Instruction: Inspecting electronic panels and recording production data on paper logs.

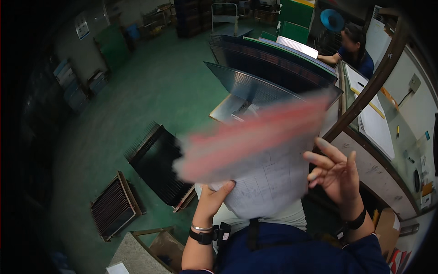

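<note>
Pinching a bundle of papers (267, 185) at its lower left edge, the left grip (213, 200) has its thumb over the top, so the papers spread upward and to the right of it, above the person's lap. The bundle's upper part is a blurred red-and-white band (255, 137); its lower part shows faint ruled lines. The right grip (336, 177) is released, fingers parted just beside the bundle's right edge; whether a fingertip touches it, I cannot tell.

Along the right runs a table (404, 148) bearing white sheets (378, 125) and a yellow pen (398, 131). Green floor (100, 141) spreads across the left, with a larger dark rack (157, 160) and a smaller slotted rack (114, 208) on it. Beyond the papers, dark panels (273, 57) stand tilted in a row, and a co-worker (362, 57) in dark blue is near the table's far end. A green cabinet (294, 29) rises behind.
</note>
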A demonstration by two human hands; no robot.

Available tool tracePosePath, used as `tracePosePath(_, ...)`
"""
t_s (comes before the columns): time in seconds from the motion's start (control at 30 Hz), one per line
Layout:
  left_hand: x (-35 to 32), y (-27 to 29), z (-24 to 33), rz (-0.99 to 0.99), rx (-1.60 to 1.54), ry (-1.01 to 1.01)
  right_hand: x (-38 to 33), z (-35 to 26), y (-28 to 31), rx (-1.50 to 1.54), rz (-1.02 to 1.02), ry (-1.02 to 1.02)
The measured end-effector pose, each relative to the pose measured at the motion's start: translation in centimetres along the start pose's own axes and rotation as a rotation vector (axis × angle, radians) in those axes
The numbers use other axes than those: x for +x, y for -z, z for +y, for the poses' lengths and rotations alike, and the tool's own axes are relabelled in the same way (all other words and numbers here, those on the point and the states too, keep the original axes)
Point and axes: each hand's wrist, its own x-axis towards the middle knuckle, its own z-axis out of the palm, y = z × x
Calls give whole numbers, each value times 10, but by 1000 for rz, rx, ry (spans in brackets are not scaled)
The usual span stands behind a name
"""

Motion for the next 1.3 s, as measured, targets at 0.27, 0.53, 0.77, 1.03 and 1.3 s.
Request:
tracePosePath(0.27,23,-14,-91,-9,-139,457,-14,108,136,-849,474,-89)
tracePosePath(0.53,29,-20,-101,47,-53,546,-10,151,141,-732,538,-210)
tracePosePath(0.77,28,-22,-108,109,-122,450,2,155,126,-519,609,-167)
tracePosePath(1.03,35,-22,-103,160,-193,465,-9,148,147,-433,645,-170)
tracePosePath(1.3,40,-28,-98,151,-186,422,-28,123,154,-434,782,-230)
